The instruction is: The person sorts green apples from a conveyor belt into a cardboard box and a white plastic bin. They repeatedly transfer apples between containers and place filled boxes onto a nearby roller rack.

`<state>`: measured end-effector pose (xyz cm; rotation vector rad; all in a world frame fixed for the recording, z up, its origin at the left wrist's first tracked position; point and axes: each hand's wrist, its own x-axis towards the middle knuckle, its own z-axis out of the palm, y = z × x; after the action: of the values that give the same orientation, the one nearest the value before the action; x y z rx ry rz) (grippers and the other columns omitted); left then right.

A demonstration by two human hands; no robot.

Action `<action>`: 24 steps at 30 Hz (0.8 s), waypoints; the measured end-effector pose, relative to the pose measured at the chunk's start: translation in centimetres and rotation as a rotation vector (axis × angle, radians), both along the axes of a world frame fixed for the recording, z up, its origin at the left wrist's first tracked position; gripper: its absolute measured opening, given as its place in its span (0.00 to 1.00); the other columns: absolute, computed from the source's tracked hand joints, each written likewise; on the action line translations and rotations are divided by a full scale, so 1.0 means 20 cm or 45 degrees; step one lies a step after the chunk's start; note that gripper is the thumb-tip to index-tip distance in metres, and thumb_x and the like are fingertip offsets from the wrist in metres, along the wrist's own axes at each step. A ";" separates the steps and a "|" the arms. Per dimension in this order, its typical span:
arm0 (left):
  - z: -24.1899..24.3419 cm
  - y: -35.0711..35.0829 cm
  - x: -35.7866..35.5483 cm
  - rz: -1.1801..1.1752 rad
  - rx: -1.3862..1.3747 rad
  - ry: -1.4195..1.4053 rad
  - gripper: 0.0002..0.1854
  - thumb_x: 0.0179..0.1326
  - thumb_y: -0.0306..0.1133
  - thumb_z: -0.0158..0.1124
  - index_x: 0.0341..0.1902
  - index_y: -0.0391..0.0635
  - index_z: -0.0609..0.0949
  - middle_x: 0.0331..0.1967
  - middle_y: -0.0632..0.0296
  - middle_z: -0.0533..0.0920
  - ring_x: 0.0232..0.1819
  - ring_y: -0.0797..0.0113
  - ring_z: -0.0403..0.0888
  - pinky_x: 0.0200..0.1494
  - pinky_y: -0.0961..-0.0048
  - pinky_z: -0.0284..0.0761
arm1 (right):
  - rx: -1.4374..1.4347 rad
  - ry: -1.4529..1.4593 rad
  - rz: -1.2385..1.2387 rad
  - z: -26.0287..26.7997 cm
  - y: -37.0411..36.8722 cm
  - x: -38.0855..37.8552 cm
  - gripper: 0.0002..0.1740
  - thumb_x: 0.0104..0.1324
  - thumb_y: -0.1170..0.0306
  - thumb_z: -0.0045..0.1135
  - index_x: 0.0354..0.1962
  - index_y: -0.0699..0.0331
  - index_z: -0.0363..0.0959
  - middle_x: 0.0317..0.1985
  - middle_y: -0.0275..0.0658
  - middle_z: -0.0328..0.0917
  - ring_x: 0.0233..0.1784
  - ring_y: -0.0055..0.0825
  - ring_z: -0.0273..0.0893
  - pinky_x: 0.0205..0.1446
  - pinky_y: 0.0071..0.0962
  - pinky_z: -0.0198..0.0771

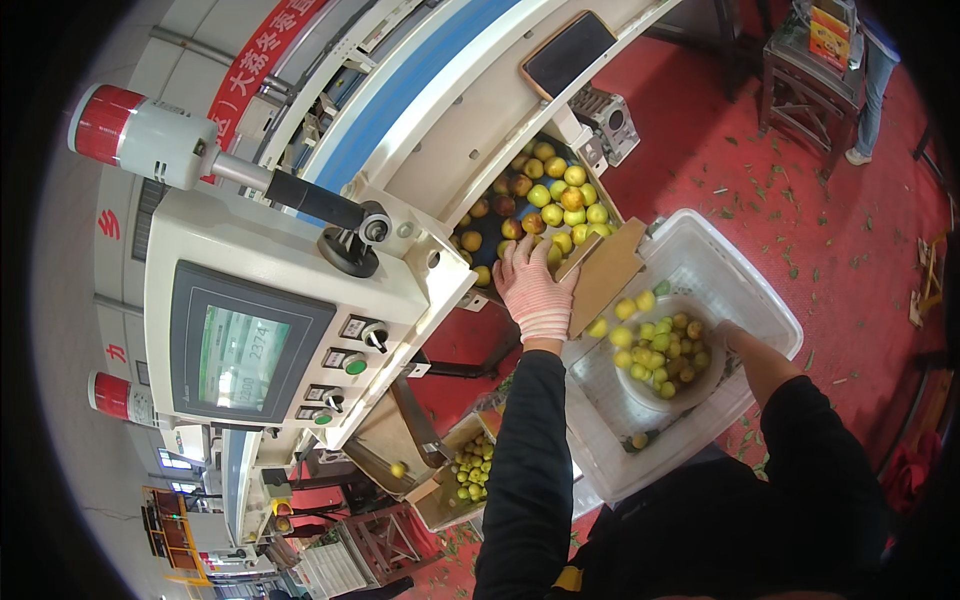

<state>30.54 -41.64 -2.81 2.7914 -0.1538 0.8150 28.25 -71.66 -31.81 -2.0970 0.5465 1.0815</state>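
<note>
My left hand (536, 289), in a pink-and-white striped knit glove, rests with spread fingers on fruit at the near edge of a sorting machine's outlet tray (609, 196). Yellow-green and reddish-brown jujube-like fruits (538, 196) lie in that tray. A brown cardboard flap (611, 274) slopes from it towards a translucent white plastic crate (757, 274). Inside the crate stands a round white bowl (645, 397) with many small fruits; several yellow ones lie or drop beside its left rim. My right hand (726, 335) is at the bowl's right rim, its fingers partly hidden.
A control panel with a screen (244, 349) and red warning lights (101, 124) stands at left. A smartphone (568, 54) lies on the machine ledge. Below are a cardboard box of fruit (427, 504) and a chute (375, 450). A person's leg (874, 97) shows beside a table (814, 90).
</note>
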 end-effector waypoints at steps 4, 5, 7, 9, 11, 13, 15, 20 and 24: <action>-0.01 0.01 0.01 -0.048 -0.078 0.097 0.26 0.47 0.48 0.78 0.51 0.53 0.85 0.58 0.63 0.79 0.68 0.56 0.68 0.72 0.55 0.57 | 0.016 0.005 -0.011 -0.01 -0.01 -0.01 0.29 0.58 0.60 0.70 0.50 0.75 0.79 0.46 0.51 0.83 0.41 0.41 0.86 0.34 0.41 0.84; -0.02 0.02 0.01 -0.062 -0.107 0.120 0.26 0.48 0.47 0.77 0.51 0.52 0.85 0.58 0.63 0.79 0.68 0.56 0.68 0.72 0.56 0.58 | 0.020 0.006 -0.014 -0.02 -0.01 -0.01 0.29 0.58 0.60 0.70 0.50 0.74 0.79 0.46 0.51 0.83 0.41 0.41 0.86 0.34 0.41 0.84; 0.05 -0.02 0.00 -0.010 -0.283 0.407 0.23 0.53 0.48 0.74 0.49 0.47 0.86 0.49 0.56 0.84 0.56 0.55 0.79 0.61 0.62 0.71 | 0.028 0.012 -0.026 -0.02 -0.02 -0.02 0.29 0.58 0.59 0.71 0.49 0.74 0.79 0.46 0.51 0.83 0.41 0.40 0.86 0.34 0.41 0.84; 0.10 -0.05 -0.04 0.056 -0.515 0.730 0.24 0.55 0.48 0.75 0.47 0.43 0.86 0.43 0.52 0.86 0.45 0.54 0.84 0.51 0.65 0.78 | 0.027 0.018 -0.035 -0.03 -0.03 -0.04 0.29 0.57 0.59 0.71 0.49 0.74 0.79 0.46 0.51 0.83 0.41 0.40 0.87 0.34 0.41 0.84; 0.10 -0.07 -0.14 -0.128 -0.480 0.572 0.21 0.56 0.45 0.75 0.47 0.42 0.86 0.43 0.52 0.87 0.48 0.56 0.85 0.53 0.65 0.78 | 0.031 0.031 -0.035 -0.03 -0.04 -0.07 0.30 0.57 0.59 0.72 0.49 0.74 0.79 0.45 0.51 0.83 0.41 0.40 0.87 0.34 0.40 0.84; 0.07 -0.07 -0.24 -0.481 -0.348 0.178 0.17 0.55 0.38 0.75 0.46 0.44 0.86 0.50 0.53 0.85 0.60 0.52 0.80 0.62 0.62 0.73 | 0.042 0.040 -0.044 -0.05 -0.07 -0.10 0.30 0.57 0.58 0.72 0.48 0.74 0.80 0.45 0.51 0.83 0.41 0.40 0.87 0.33 0.40 0.84; 0.07 -0.09 -0.42 -0.519 -0.490 0.141 0.14 0.54 0.32 0.72 0.45 0.45 0.86 0.56 0.56 0.83 0.66 0.43 0.73 0.68 0.55 0.68 | 0.041 0.053 -0.049 -0.08 -0.11 -0.13 0.30 0.57 0.58 0.73 0.48 0.74 0.80 0.45 0.51 0.83 0.40 0.40 0.87 0.33 0.40 0.84; -0.03 0.05 -0.94 -0.378 -0.587 0.282 0.11 0.58 0.23 0.65 0.46 0.42 0.86 0.54 0.53 0.84 0.66 0.47 0.74 0.67 0.57 0.69 | 0.089 0.084 -0.202 -0.09 -0.15 -0.15 0.29 0.57 0.60 0.74 0.48 0.75 0.79 0.44 0.51 0.83 0.42 0.40 0.87 0.33 0.38 0.85; -0.24 0.20 -1.41 -0.027 -0.927 0.478 0.08 0.66 0.23 0.60 0.44 0.37 0.86 0.47 0.54 0.87 0.56 0.58 0.82 0.61 0.65 0.73 | 0.048 0.088 -0.137 -0.19 -0.14 -0.13 0.28 0.60 0.62 0.72 0.51 0.74 0.77 0.45 0.51 0.83 0.44 0.42 0.86 0.36 0.42 0.86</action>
<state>2.35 -37.70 -7.59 2.1793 0.1510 0.2432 25.62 -74.40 -35.57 -1.9802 0.6597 1.0973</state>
